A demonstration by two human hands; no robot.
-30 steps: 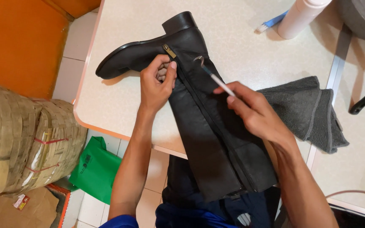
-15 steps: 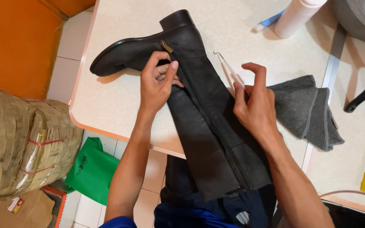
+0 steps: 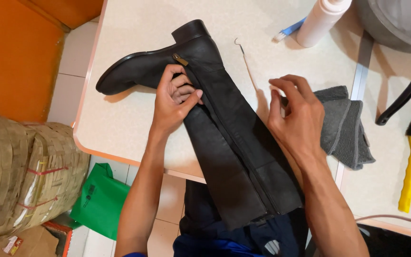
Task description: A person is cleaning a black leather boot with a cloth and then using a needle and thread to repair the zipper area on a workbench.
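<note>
Left hand (image 3: 174,102) clamped on tall black leather boot (image 3: 215,123) (zipper side up); right hand (image 3: 296,116) open, frame centre-right.

Arms: I am wearing nothing on either forearm, both bare to the elbow.
Left hand (image 3: 174,97): I am wearing no glove, ring or watch.
Right hand (image 3: 297,116): I am wearing nothing either.
Lap: I am wearing blue cloth.

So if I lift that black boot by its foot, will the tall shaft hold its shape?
Probably not. The black boot has a long shaft that already overhangs the table edge, so it would likely flop. The left hand presses it flat easily, suggesting soft leather. The heel end looks stiffer.
</note>
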